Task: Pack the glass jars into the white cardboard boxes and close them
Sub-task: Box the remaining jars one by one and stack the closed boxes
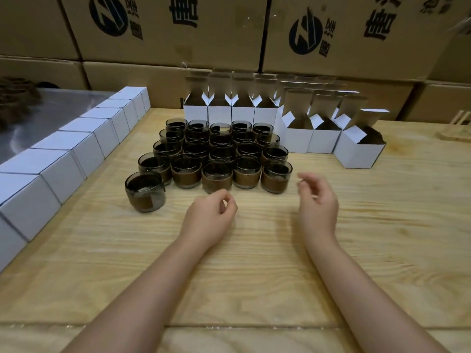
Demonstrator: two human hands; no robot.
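A: Glass jars (219, 154), dark smoky w/ brown bands. Where are they?
B: Mid tabletop (254, 263), pale wood. They stand upright, packed tight in rows. One lone jar (145, 192) sits at the near left corner of the group, just beside the rest.
A: Boxes?
B: Open white boxes (300, 133) stand far & right of the jars, flaps up, brown inside. One row is at the far side, more are stepped to the right. The nearest open box (359, 149) sits turned at an angle at the right end. Closed white boxes (84, 146) run in a line along the left edge, near to far, side by side.
A: Hands?
B: Both bare, both holding nothing. Left hand (211, 215) is just near of the front jar row, fingers loosely curled, thumb & forefinger tips close together. Right hand (318, 202) is to its right, fingers relaxed & bent, apart from jars & boxes.
A: Bkgd?
B: Brown cartons (178, 34) stacked like a wall at the far side, w/ dark logos & print. A grey metal surface (51, 110) lies far left, beyond the closed row. A wooden rack (456, 128) is at the far right, partly cut off.
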